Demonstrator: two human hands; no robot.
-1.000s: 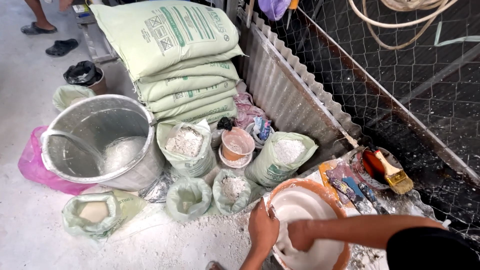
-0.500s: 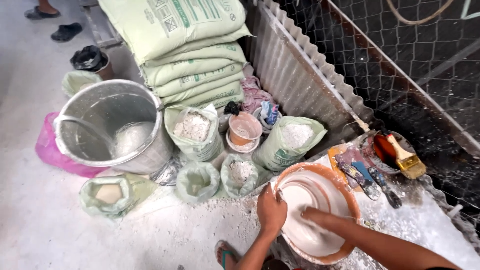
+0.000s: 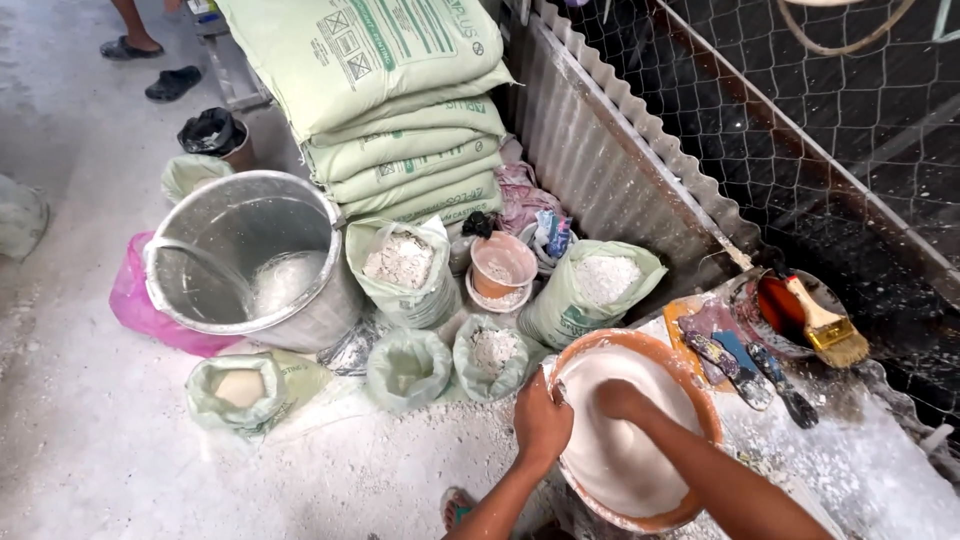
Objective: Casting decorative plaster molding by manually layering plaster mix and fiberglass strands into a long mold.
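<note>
Right of the big dented metal bucket [image 3: 250, 262]: round orange plastic basin [image 3: 690, 385] of white paste, now tilted. Left hand [image 3: 541, 420] clamped on its near rim, right hand [image 3: 622, 399] now deeper inside, grip unclear.
</note>
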